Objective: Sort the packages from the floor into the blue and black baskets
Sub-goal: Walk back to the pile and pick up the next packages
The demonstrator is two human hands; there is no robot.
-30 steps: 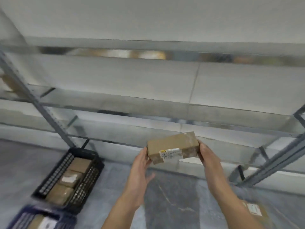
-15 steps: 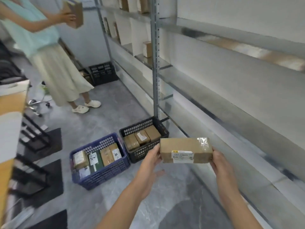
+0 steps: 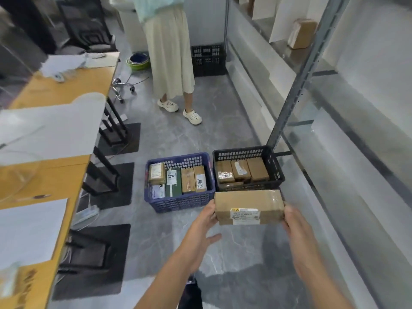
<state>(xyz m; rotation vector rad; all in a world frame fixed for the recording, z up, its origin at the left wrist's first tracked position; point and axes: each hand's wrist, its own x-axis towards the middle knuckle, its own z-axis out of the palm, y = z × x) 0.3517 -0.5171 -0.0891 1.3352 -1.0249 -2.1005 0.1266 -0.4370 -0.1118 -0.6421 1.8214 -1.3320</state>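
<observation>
I hold a brown cardboard package [image 3: 247, 202] with a white label and clear tape between both hands, in the air just in front of the baskets. My left hand [image 3: 200, 233] grips its left end, thumb spread below. My right hand [image 3: 298, 230] grips its right end. On the floor beyond stand the blue basket [image 3: 178, 202] with several packages of mixed colours and, to its right, the black basket [image 3: 274, 161] with several brown boxes. The package hides the black basket's front wall.
A metal shelving rack [image 3: 296, 81] runs along the right, with a brown box [image 3: 302, 33] on a shelf. Wooden desks [image 3: 55, 92] with papers line the left. A person in a long pale skirt [image 3: 167, 52] stands ahead, next to another black crate [image 3: 208, 60].
My view has swung left from the shelving to the aisle; the baskets now lie straight ahead and closer. The package stays held between both hands.
</observation>
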